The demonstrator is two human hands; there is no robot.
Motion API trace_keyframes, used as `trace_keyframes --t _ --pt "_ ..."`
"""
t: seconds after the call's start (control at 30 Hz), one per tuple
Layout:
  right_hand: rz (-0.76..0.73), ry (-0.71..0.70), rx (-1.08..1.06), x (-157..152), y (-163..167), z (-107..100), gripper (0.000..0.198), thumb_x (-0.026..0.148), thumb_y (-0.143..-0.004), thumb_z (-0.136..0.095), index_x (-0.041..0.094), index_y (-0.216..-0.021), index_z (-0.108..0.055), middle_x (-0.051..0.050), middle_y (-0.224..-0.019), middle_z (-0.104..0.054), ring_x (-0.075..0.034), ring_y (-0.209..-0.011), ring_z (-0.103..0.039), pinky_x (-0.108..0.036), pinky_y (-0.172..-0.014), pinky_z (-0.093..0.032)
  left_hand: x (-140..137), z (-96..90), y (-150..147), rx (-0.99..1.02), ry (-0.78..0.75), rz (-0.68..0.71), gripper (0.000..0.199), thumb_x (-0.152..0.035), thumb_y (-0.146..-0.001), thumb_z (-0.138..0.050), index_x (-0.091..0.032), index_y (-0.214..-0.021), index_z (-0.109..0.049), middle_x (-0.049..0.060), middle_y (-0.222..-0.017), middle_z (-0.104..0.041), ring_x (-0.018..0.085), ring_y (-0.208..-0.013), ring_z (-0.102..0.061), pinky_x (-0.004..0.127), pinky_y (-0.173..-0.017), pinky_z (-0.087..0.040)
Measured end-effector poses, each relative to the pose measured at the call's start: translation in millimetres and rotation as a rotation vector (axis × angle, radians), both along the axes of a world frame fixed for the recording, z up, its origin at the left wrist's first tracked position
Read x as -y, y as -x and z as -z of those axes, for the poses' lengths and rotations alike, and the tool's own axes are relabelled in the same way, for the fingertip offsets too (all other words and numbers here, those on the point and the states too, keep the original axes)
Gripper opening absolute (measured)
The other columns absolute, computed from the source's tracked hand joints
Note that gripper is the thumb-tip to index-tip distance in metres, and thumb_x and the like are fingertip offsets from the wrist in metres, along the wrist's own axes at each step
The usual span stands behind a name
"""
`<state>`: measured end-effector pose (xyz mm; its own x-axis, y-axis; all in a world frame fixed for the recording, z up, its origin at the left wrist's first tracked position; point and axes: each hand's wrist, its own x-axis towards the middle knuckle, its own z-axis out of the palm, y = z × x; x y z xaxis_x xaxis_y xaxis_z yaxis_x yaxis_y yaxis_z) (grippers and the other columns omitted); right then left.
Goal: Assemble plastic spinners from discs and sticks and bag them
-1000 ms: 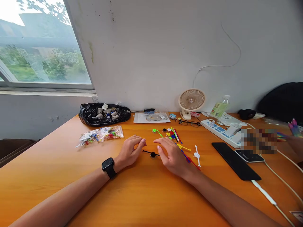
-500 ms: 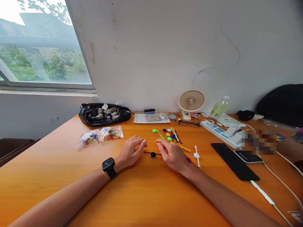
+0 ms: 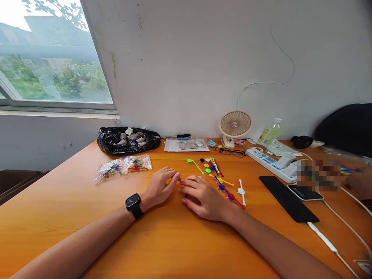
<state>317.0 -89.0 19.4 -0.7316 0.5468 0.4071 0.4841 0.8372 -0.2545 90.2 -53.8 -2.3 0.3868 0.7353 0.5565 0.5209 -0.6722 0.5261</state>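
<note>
My right hand (image 3: 202,197) is over the black arrow spinner (image 3: 186,195), thumb and fingers bent around it. Only a small dark piece shows between them; the rest is hidden. My left hand (image 3: 162,185) rests beside it with curled fingers, its thumb against the index finger. Whatever may be in that pinch is hidden. Right of my right hand lie a blue arrow spinner (image 3: 221,186), a red arrow (image 3: 240,204), a yellow arrow (image 3: 227,181) and a white arrow spinner (image 3: 241,191). Behind are a green arrow (image 3: 198,167) and several coloured discs (image 3: 207,170).
Clear bags of coloured parts (image 3: 123,166) lie left, before a black plastic bag (image 3: 104,141). A fan (image 3: 235,124), glasses (image 3: 232,152), a power strip (image 3: 270,164), a bottle (image 3: 270,133) and a black phone (image 3: 287,197) stand or lie right. Another person's hand (image 3: 359,182) is at far right.
My right hand has come down and toward me over the black arrow spinner, uncovering the blue and red arrows. My left hand stays put. The other person's hand has shifted slightly.
</note>
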Motion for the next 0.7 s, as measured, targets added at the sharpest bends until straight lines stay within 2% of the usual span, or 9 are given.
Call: trace_keyframes --t 0.1,0.17,0.27,0.37,0.5,0.63,0.7 --pt "-0.029 -0.036 0.088 2.8 2.8 -2.8 0.015 0.029 -0.103 -0.061 0.022 -0.111 -0.072 -0.007 -0.122 -0.075 -0.026 -0.131 -0.055 -0.042 -0.109 -0.042 -0.2 0.0 0.4 -0.005 0.016 0.011 0.043 -0.038 -0.111 -0.042 -0.02 -0.082 -0.068 0.005 -0.084 -0.073 0.02 -0.081 -0.063 0.034 -0.078 -0.047" --pt "-0.002 -0.079 0.151 3.0 2.1 -3.0 0.021 0.034 -0.104 -0.059 0.02 -0.097 -0.074 -0.007 -0.104 -0.077 -0.026 -0.116 -0.062 -0.042 -0.102 -0.044 -0.1 -0.2 0.7 -0.005 0.025 0.013 0.044 -0.039 -0.111 -0.041 -0.02 -0.083 -0.069 0.006 -0.085 -0.073 0.02 -0.082 -0.063 0.034 -0.079 -0.047" --pt "0.155 -0.178 0.239 1.6 -2.6 -1.6 0.044 0.044 -0.106 -0.054 0.018 -0.074 -0.071 -0.008 -0.075 -0.073 -0.024 -0.079 -0.065 -0.042 -0.082 -0.046 0.1 -0.2 0.8 -0.011 0.035 0.015 0.045 -0.039 -0.111 -0.041 -0.02 -0.082 -0.068 0.006 -0.083 -0.073 0.02 -0.082 -0.063 0.034 -0.079 -0.046" --pt "0.349 -0.289 0.25 -0.8 -8.5 -2.3 0.055 0.052 -0.106 -0.051 0.018 -0.066 -0.068 -0.011 -0.065 -0.068 -0.024 -0.067 -0.061 -0.044 -0.078 -0.044 0.1 0.4 0.8 -0.019 0.043 0.018 0.045 -0.04 -0.111 -0.04 -0.02 -0.083 -0.068 0.006 -0.084 -0.072 0.021 -0.082 -0.063 0.035 -0.079 -0.047" --pt "0.431 -0.292 0.192 -3.3 -10.5 -5.7 0.045 0.045 -0.106 -0.051 0.019 -0.074 -0.067 -0.01 -0.074 -0.069 -0.025 -0.076 -0.063 -0.043 -0.082 -0.045 -0.2 1.6 0.9 -0.04 0.046 0.018 0.045 -0.041 -0.111 -0.04 -0.02 -0.083 -0.068 0.006 -0.083 -0.071 0.021 -0.083 -0.063 0.035 -0.079 -0.047" --pt "0.407 -0.112 0.096 -6.1 -7.0 1.0 0.021 0.035 -0.105 -0.056 0.019 -0.097 -0.069 -0.01 -0.097 -0.071 -0.026 -0.094 -0.065 -0.04 -0.085 -0.051 0.0 1.3 0.5 -0.057 0.043 0.019 0.045 -0.041 -0.111 -0.041 -0.021 -0.083 -0.069 0.006 -0.083 -0.071 0.021 -0.083 -0.063 0.034 -0.078 -0.047" --pt "0.392 -0.04 0.04 -9.1 -6.5 9.1 0.02 0.034 -0.104 -0.058 0.019 -0.113 -0.068 -0.012 -0.115 -0.07 -0.028 -0.108 -0.064 -0.042 -0.094 -0.053 0.3 0.6 0.0 -0.073 0.044 0.02 0.044 -0.041 -0.111 -0.042 -0.021 -0.083 -0.07 0.006 -0.082 -0.071 0.02 -0.081 -0.062 0.034 -0.077 -0.047"
